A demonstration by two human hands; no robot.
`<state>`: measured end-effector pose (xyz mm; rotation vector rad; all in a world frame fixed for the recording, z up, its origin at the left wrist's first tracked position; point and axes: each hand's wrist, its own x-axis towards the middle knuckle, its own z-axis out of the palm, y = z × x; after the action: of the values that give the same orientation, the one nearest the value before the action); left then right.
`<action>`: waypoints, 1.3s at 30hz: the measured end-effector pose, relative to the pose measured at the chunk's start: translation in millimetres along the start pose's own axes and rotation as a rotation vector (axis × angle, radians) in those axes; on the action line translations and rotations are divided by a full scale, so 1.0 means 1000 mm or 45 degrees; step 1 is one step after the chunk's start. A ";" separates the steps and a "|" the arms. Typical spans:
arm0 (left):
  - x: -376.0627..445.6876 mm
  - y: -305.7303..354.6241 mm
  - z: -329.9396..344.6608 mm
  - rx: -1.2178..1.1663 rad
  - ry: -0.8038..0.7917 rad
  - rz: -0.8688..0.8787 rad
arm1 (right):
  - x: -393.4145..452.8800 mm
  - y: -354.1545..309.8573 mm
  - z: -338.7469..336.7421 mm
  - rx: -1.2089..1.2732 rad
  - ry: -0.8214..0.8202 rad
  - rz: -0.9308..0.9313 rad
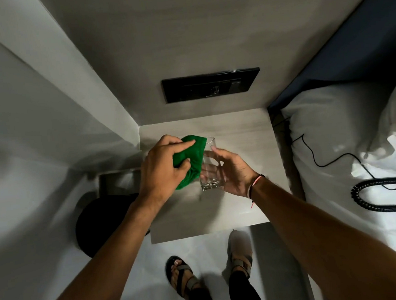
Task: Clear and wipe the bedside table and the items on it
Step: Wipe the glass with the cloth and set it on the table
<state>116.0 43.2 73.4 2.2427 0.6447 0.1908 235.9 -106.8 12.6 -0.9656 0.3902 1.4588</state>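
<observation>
I am pinching a bunched green cloth point(189, 160) in the fingers of my left hand point(163, 169), thumb and fingertips clenched into its folds so a wad presses against the side of the drinking glass point(209, 166). My right hand point(231, 171) is cupping that clear tumbler from the other side, fingers curled around its wall, tilting it with its mouth away from me, probably so the cloth can reach along the outside and up to the rim. I am holding the glass just above the bedside table point(244, 205), over its middle, not resting on it, which leaves the tabletop free for wiping.

Left of the glass, beyond the table's edge, a black round thing point(98, 224) is sitting on the floor; my forearm is crossing it and I cannot tell what it is. Behind the glass, a black switch panel point(211, 85) is set in the wall, its markings too dim to read. Right of the glass, a coiled phone cord point(373, 197) and a thin cable point(316, 154) are lying on the white bedding point(332, 127); the phone itself is cut off at the frame edge. How much of the cloth is touching the glass is hidden behind my own fingers.
</observation>
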 end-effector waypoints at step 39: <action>-0.089 -0.073 0.010 0.180 -0.180 -0.223 | 0.016 -0.017 0.011 -0.073 0.194 -0.150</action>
<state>14.0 32.8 19.5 2.2942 0.7942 -0.1031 250.7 -86.0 12.4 -1.1315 0.3973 1.3004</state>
